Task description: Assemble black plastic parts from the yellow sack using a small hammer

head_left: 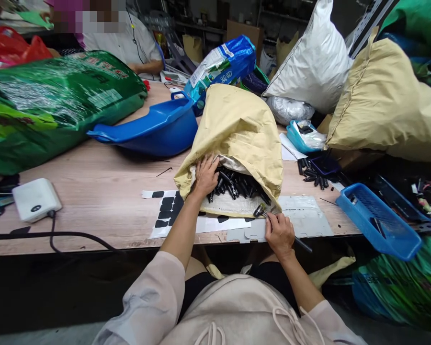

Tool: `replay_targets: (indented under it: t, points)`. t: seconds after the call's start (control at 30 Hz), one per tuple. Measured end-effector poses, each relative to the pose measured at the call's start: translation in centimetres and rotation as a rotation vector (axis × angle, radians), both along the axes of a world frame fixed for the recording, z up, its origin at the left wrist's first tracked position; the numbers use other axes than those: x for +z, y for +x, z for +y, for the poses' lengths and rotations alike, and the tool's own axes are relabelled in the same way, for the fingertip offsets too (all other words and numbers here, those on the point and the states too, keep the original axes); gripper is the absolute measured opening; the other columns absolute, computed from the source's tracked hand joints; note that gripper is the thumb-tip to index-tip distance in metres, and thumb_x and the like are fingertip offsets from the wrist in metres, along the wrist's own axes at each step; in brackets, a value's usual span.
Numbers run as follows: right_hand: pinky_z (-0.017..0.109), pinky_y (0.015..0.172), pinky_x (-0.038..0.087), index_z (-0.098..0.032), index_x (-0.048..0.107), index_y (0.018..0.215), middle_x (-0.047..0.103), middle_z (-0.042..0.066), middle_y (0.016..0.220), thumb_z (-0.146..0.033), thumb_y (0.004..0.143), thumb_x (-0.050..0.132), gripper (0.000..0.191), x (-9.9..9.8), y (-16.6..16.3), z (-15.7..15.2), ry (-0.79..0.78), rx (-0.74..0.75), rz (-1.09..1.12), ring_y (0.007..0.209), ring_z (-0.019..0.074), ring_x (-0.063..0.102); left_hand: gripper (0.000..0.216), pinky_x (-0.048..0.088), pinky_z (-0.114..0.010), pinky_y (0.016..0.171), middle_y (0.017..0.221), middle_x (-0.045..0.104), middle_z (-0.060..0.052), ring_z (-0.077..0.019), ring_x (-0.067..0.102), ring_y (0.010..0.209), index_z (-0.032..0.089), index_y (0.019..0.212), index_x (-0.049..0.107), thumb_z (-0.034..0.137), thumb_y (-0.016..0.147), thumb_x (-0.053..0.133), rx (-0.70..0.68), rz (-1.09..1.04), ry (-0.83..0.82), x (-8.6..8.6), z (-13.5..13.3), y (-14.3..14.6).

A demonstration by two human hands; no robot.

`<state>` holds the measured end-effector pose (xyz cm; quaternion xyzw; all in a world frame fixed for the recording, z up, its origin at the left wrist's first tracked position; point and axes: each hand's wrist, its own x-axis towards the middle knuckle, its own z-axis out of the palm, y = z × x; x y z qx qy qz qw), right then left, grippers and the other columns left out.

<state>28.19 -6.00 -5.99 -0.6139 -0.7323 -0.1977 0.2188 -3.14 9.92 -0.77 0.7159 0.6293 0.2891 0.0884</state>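
Both hands at the mouth of a tan woven sack lying open on the pale wooden table.

Left hand, fingers spread, rests on the pile of short black rod-shaped parts spilling from the sack mouth. Right hand, at 4 o'clock from the sack, is clamped on one long black rod with a metal tip; tip touches the sack's lower edge. Blue plastic basket at 3 o'clock, blue plastic basin at 10 o'clock. White sheet with black adhesive pads under the left forearm.
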Motion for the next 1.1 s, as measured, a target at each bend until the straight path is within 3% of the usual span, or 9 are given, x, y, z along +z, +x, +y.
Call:
replay_targets:
  t: [0.17, 0.33, 0.47, 0.6, 0.87, 1.0, 1.1]
  points:
    - [0.035, 0.076, 0.036, -0.023, 0.073, 0.115, 0.066, 0.005, 0.093, -0.027, 0.101, 0.056, 0.023, 0.0, 0.0, -0.1, 0.009, 0.022, 0.009, 0.085, 0.0215, 0.051, 0.056, 0.029, -0.055, 0.13, 0.168, 0.042, -0.013, -0.0322, 0.034, 0.158, 0.019, 0.152, 0.056, 0.021, 0.097, 0.047, -0.038, -0.073, 0.131, -0.3, -3.4, 0.5]
    - [0.035, 0.077, 0.037, -0.024, 0.073, 0.117, 0.065, 0.006, 0.094, -0.026, 0.099, 0.056, 0.024, -0.1, 0.0, -0.2, -0.02, 0.016, 0.02, 0.086, 0.0218, 0.052, 0.04, 0.044, -0.051, 0.121, 0.149, 0.06, -0.013, -0.0292, 0.054, 0.142, 0.023, 0.138, 0.067, 0.024, 0.103, 0.048, -0.056, -0.107, 0.268, -0.5, -9.3, 2.5]
    - [0.035, 0.079, 0.037, -0.024, 0.072, 0.118, 0.065, 0.007, 0.095, -0.026, 0.1, 0.055, 0.025, -0.2, 0.0, -0.3, -0.047, 0.006, 0.027, 0.087, 0.0221, 0.051, 0.034, 0.054, -0.048, 0.111, 0.132, 0.07, -0.011, -0.0272, 0.064, 0.126, 0.026, 0.128, 0.072, 0.019, 0.102, 0.051, -0.154, -0.125, 0.306, -1.9, -14.3, 3.6]
    - [0.035, 0.078, 0.037, -0.023, 0.073, 0.119, 0.064, 0.007, 0.095, -0.025, 0.1, 0.056, 0.025, -0.1, 0.3, -0.3, -0.051, 0.027, 0.019, 0.087, 0.0217, 0.051, 0.034, 0.057, -0.05, 0.106, 0.126, 0.072, -0.01, -0.0279, 0.066, 0.121, 0.029, 0.125, 0.073, 0.017, 0.101, 0.052, -0.148, -0.131, 0.255, -3.8, -17.7, 2.9]
    - [0.035, 0.077, 0.037, -0.026, 0.074, 0.121, 0.064, 0.006, 0.095, -0.025, 0.101, 0.055, 0.028, -0.2, 0.8, -0.1, -0.06, 0.04, 0.02, 0.085, 0.0213, 0.051, 0.025, 0.061, -0.049, 0.099, 0.123, 0.072, -0.011, -0.0279, 0.068, 0.114, 0.027, 0.116, 0.074, 0.022, 0.102, 0.055, -0.067, -0.128, 0.212, -5.9, -20.0, 1.0]
    - [0.035, 0.077, 0.036, -0.025, 0.074, 0.12, 0.065, 0.006, 0.094, -0.026, 0.102, 0.054, 0.027, -0.3, 0.7, -0.1, -0.045, 0.038, 0.014, 0.085, 0.0208, 0.051, 0.026, 0.062, -0.044, 0.095, 0.117, 0.072, -0.01, -0.0258, 0.069, 0.108, 0.027, 0.122, 0.073, 0.023, 0.101, 0.058, -0.068, -0.2, 0.229, -5.2, -20.4, 1.7]
    - [0.035, 0.077, 0.035, -0.025, 0.074, 0.119, 0.065, 0.006, 0.094, -0.027, 0.103, 0.054, 0.027, -0.4, 0.6, -0.1, -0.034, 0.03, 0.016, 0.085, 0.0207, 0.05, 0.03, 0.062, -0.04, 0.095, 0.114, 0.073, -0.009, -0.0237, 0.07, 0.106, 0.025, 0.128, 0.071, 0.021, 0.102, 0.057, -0.092, -0.235, 0.264, -3.6, -19.0, 2.2]
